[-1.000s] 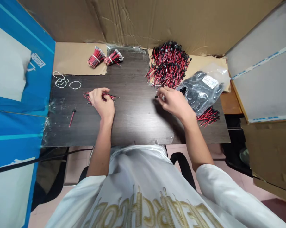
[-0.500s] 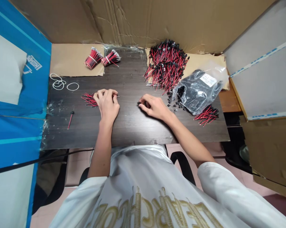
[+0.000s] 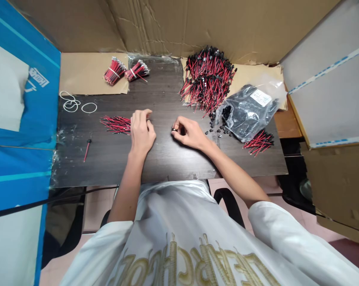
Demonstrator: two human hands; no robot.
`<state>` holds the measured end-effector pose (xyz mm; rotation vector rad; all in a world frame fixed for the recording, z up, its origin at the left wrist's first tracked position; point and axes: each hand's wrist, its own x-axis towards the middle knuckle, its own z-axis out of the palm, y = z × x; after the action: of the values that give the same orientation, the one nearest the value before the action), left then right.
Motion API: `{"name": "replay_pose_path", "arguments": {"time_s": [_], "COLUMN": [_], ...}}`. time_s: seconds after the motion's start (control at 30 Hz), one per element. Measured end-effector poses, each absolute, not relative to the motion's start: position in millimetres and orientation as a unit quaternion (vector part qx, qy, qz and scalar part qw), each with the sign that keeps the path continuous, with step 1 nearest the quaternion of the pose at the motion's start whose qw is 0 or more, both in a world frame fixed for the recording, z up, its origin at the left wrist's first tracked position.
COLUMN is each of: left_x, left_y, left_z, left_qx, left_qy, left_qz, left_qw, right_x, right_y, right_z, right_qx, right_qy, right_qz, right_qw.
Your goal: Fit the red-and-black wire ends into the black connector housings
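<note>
1. A small black piece [image 3: 174,129] is pinched at the fingertips of the right hand [image 3: 190,133], above the middle of the tabletop [image 3: 164,163]; the grip there is closed at thumb and forefinger, with a rounded gap left behind them.
2. The left hand [image 3: 141,133] is held to the left of the right hand, well apart from it, with its fingers bent and its thumb set off from them. Whether anything is held in this grip cannot be told, as the palm side is hidden.
3. A spread of loose red and black wires [image 3: 115,124] is laid just beside the left hand, by which its right end is covered.
4. A single wire [image 3: 86,151], tipped with a black connector, is set apart nearer the left edge.
5. White rubber bands [image 3: 70,105] are placed farther back on the left.
6. Two wire bundles [image 3: 114,72], each bound by a white band, are seen at the back.
7. At the back right, a large heap of wires with black connectors [image 3: 207,81] is piled.
8. Beside it, black parts are contained in a clear bag [image 3: 249,113], by whose mouth loose black parts [image 3: 219,129] are scattered.
9. A smaller wire pile [image 3: 258,143] is found below the bag.
</note>
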<state>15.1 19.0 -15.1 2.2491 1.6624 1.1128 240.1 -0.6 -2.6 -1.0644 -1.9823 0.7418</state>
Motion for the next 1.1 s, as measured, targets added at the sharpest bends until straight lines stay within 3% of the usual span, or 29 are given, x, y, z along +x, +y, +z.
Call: {"name": "replay_pose_path", "arguments": {"time_s": [0.3, 0.57, 1.1], "left_x": [17, 27, 44], "left_y": [18, 8, -4], "left_z": [-8, -13, -12], "left_qx": [0.706, 0.776, 0.826], "left_qy": [0.637, 0.527, 0.413], "left_qz": [0.303, 0.347, 0.367], "left_qw": [0.065, 0.022, 0.112], "right_x": [243, 243, 244], "right_y": [1, 1, 1], "right_z": [-4, 0, -1], "right_qx": [-0.425, -0.419, -0.401], "right_qy": [-0.776, -0.748, -0.740], "right_qz": [0.290, 0.325, 0.363], "right_qw": [0.365, 0.400, 0.400]}}
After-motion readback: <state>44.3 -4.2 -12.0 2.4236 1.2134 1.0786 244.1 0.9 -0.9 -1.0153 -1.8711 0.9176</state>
